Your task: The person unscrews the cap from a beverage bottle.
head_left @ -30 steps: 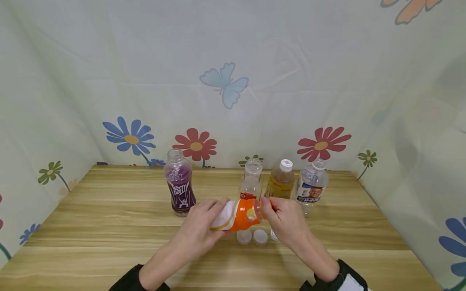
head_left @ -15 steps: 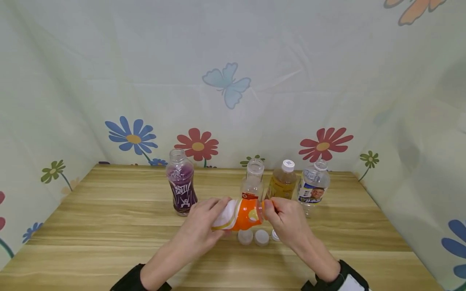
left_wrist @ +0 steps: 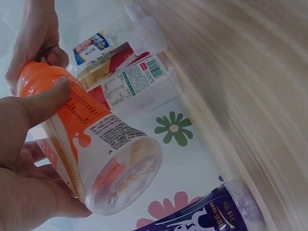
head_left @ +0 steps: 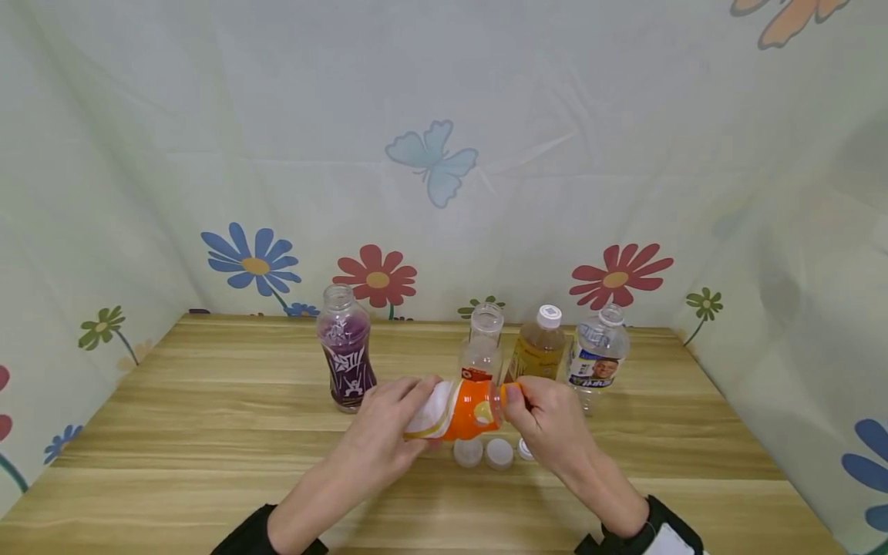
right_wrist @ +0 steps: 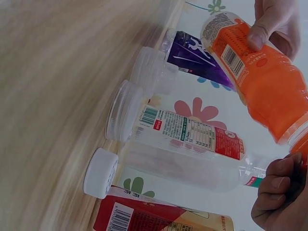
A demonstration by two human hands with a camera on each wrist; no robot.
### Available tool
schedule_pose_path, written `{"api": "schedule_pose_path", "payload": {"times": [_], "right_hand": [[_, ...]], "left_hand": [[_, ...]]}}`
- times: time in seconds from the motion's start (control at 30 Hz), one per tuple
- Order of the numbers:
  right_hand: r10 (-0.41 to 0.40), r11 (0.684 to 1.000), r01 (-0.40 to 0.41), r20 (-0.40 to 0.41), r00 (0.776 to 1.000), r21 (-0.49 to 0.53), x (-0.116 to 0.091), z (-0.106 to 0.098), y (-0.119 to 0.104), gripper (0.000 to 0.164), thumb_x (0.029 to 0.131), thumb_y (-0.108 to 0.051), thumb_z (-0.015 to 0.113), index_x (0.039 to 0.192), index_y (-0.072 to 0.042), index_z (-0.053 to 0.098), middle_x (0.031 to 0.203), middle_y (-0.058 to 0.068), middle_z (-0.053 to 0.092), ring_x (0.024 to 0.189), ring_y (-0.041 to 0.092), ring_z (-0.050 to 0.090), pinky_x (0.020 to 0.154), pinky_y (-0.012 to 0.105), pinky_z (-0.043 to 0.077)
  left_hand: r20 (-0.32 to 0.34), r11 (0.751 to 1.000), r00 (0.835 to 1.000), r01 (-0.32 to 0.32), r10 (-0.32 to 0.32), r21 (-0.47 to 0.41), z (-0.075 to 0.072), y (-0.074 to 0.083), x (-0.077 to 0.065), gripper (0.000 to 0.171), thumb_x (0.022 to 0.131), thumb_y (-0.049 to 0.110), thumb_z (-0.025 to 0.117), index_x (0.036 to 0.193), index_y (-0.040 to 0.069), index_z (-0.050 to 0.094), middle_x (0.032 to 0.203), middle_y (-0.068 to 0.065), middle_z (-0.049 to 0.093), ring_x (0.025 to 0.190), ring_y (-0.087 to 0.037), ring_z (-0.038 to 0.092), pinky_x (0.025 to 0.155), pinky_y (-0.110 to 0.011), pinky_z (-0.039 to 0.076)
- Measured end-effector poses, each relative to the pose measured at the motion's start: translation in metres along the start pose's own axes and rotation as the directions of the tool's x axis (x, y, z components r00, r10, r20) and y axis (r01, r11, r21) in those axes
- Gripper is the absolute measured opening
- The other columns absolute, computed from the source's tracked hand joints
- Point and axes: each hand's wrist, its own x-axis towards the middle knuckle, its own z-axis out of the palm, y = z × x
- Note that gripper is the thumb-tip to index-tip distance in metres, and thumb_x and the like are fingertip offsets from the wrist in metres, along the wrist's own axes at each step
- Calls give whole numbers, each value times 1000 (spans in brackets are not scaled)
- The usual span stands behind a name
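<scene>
Fingers, left hand (head_left: 380, 428): curled round the body of an orange-labelled bottle (head_left: 473, 411), thumb on one side and the others opposite, with no gap left at the grip. Fingers, right hand (head_left: 551, 420): bunched tight at the bottle's neck, pinching an orange cap (head_left: 512, 388).

Item one, bottle in hand: held above the table (head_left: 208, 439), on its side, neck toward the right hand. We cannot tell what it contains.

Changes noted: few. Against the frame half a second ago, the bottle and left hand lie almost as they were; a little more of the orange cap now shows above the right thumb. We take this as slight movement at the neck, the cap being worked while the left hand steadies the body. Whether it is tight or loose on the thread, we cannot tell.

Items standing behind: purple bottle (head_left: 347, 358), uncapped, off to the left; clear bottle with a red label (head_left: 483, 353), uncapped; amber bottle (head_left: 536, 351), white cap (head_left: 549, 316) on; clear bottle with a blue-and-white label (head_left: 597, 354), at the right end.

Items lying in front: three loose caps (head_left: 499, 454) in a row, the third partly hidden by the right hand.
</scene>
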Motion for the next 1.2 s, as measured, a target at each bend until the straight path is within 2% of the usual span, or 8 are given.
{"api": "schedule_pose_path", "payload": {"times": [0.1,0.33,0.47,0.63,0.9,1.03,1.13,1.2], "right_hand": [[-18,1000,18,-8,1000,1,0,0,1,52,104,-49,34,59,-23,39,57,-17,32,48,0,33,43,13,24],[-117,993,116,-39,992,-23,1,0,3,51,104,-51,34,62,-24,39,60,-16,34,51,1,35,48,11,24],[-153,987,151,-34,988,-52,2,0,5,52,105,-51,32,63,-21,39,61,-14,34,52,2,34,49,12,23],[-184,980,183,1,983,-73,3,0,10,52,106,-49,30,66,-18,42,64,-10,36,54,5,36,51,15,27],[-229,972,230,19,973,-52,3,0,14,51,106,-49,29,74,-14,48,68,-8,41,58,7,39,53,16,31],[-164,986,165,35,986,-29,3,0,13,46,107,-45,32,75,-15,48,69,-9,40,59,7,40,53,17,32],[-25,1000,26,98,995,-10,2,-1,9,37,106,-37,39,77,-19,50,67,-13,41,58,4,40,52,17,33],[79,997,-81,148,986,8,2,-2,6,30,106,-33,44,81,-20,54,67,-15,44,57,3,42,52,18,35]], "left_hand": [[3,1000,1000,-3,3,-10,-1,0,0,72,70,15,89,134,8,58,123,-4,60,112,-24,57,100,-42,36],[22,999,1000,-15,16,-34,-1,-2,1,72,69,11,88,135,8,58,123,-4,60,110,-22,58,99,-39,39],[39,999,999,-14,16,-50,-1,-3,1,70,70,16,89,133,8,59,122,-3,61,109,-21,59,98,-38,41],[70,997,998,2,3,-74,-1,-3,1,71,72,28,89,134,9,58,118,-2,62,105,-19,59,94,-35,43],[97,996,995,18,-9,-90,0,-4,0,72,73,32,88,134,11,58,118,0,63,104,-18,60,90,-34,45],[104,995,994,46,-37,-86,0,-3,-1,72,73,35,88,134,11,58,120,-1,62,104,-18,59,90,-36,44],[95,994,993,81,-74,-72,1,-1,-1,73,73,35,87,134,10,58,117,-3,62,101,-19,59,87,-37,44],[76,993,992,101,-97,-54,2,-1,-1,72,71,35,88,132,10,59,115,-3,62,99,-19,58,85,-37,43]]}}
